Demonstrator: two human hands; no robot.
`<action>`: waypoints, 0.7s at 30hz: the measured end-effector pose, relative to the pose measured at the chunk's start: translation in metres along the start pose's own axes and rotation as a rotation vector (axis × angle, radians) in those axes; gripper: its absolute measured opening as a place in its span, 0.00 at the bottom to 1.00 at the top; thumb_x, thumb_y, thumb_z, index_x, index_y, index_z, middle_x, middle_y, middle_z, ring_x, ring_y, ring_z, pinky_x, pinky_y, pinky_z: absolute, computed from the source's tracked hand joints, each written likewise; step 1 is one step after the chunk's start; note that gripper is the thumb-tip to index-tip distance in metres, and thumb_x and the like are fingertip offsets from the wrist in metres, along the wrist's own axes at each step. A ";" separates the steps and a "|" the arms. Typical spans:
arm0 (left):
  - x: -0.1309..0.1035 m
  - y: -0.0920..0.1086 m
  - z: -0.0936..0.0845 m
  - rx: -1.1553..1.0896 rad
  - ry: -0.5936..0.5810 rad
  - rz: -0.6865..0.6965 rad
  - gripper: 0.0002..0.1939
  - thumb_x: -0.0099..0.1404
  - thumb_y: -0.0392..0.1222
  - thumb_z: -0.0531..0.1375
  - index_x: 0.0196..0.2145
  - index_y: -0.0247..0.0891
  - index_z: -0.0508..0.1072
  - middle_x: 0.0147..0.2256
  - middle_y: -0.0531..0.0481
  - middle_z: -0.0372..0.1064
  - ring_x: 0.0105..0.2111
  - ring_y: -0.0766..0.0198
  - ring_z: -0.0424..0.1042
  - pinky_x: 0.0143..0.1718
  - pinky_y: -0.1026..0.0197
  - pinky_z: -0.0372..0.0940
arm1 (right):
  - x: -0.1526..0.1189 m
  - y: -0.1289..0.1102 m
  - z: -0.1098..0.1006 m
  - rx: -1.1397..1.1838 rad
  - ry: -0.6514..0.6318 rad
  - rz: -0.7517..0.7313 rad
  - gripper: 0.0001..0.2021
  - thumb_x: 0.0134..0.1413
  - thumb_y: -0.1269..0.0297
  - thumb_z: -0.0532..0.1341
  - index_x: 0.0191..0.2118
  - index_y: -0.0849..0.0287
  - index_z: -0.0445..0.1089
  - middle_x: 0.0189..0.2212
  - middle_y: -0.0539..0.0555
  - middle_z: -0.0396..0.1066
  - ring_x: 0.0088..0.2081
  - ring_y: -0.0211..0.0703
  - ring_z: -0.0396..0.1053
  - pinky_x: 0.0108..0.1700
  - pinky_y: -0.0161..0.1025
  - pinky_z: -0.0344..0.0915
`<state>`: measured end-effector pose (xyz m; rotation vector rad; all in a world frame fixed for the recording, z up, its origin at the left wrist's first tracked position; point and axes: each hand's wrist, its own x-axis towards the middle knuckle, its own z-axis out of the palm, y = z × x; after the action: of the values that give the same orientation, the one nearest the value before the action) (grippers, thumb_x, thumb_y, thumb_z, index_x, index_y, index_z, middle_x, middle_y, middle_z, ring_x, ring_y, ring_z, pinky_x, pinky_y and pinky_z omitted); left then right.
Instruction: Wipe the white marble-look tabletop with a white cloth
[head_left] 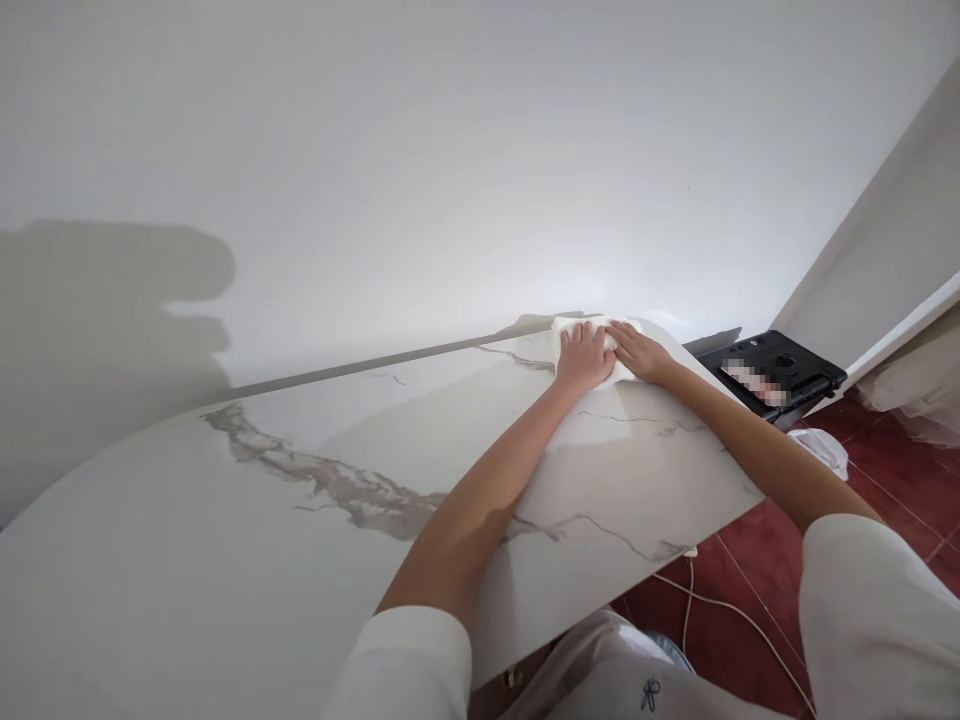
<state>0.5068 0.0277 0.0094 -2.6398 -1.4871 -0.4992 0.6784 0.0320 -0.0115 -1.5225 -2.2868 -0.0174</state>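
A white cloth [622,373] lies bunched on the far right part of a white marble-patterned table [300,560], close to the wall. My left hand [585,357] is laid flat over it, fingers spread and pointing away from me. From the right, my right hand [637,352] rests on the cloth's other side, its fingers stretched toward the left hand. The two hands almost touch. Both press down from above; whether any fingertip pinches the fabric cannot be seen. Part of the cloth is hidden beneath them.
A pale wall [420,180] runs along the table's back edge, with a narrow gap between. Past the right end stands a black case [772,365]. Below it a white bag [821,450] lies on the red tiled floor [892,490]. A pale cable [735,605] trails near the front edge.
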 end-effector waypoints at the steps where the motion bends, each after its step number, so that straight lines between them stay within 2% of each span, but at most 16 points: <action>1: -0.005 0.002 -0.002 0.003 0.002 0.003 0.26 0.70 0.43 0.44 0.62 0.33 0.59 0.63 0.37 0.54 0.63 0.48 0.51 0.63 0.43 0.46 | -0.005 -0.002 0.000 0.004 0.005 -0.002 0.26 0.67 0.58 0.44 0.67 0.59 0.54 0.67 0.59 0.53 0.67 0.60 0.49 0.64 0.61 0.55; 10: -0.055 0.028 -0.014 -0.032 0.019 0.037 0.25 0.70 0.44 0.45 0.61 0.34 0.61 0.63 0.37 0.55 0.63 0.48 0.52 0.63 0.42 0.47 | -0.063 -0.027 -0.007 -0.046 0.067 -0.047 0.28 0.68 0.57 0.42 0.66 0.66 0.55 0.66 0.63 0.53 0.67 0.59 0.48 0.65 0.60 0.54; 16: -0.096 0.050 -0.026 -0.059 -0.003 0.056 0.26 0.70 0.44 0.47 0.62 0.33 0.59 0.64 0.37 0.53 0.64 0.47 0.51 0.64 0.41 0.47 | -0.110 -0.046 -0.018 -0.058 0.059 -0.101 0.29 0.68 0.55 0.40 0.68 0.65 0.52 0.66 0.63 0.53 0.68 0.57 0.47 0.66 0.60 0.53; 21: -0.134 0.074 -0.040 -0.057 -0.020 0.082 0.26 0.69 0.43 0.47 0.62 0.30 0.59 0.64 0.34 0.53 0.64 0.45 0.51 0.64 0.40 0.47 | -0.156 -0.068 -0.029 -0.067 0.072 -0.087 0.28 0.69 0.54 0.41 0.69 0.61 0.48 0.68 0.60 0.50 0.68 0.55 0.44 0.66 0.60 0.52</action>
<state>0.4949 -0.1301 0.0118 -2.7439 -1.3835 -0.5177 0.6789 -0.1403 -0.0215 -1.4298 -2.3140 -0.1716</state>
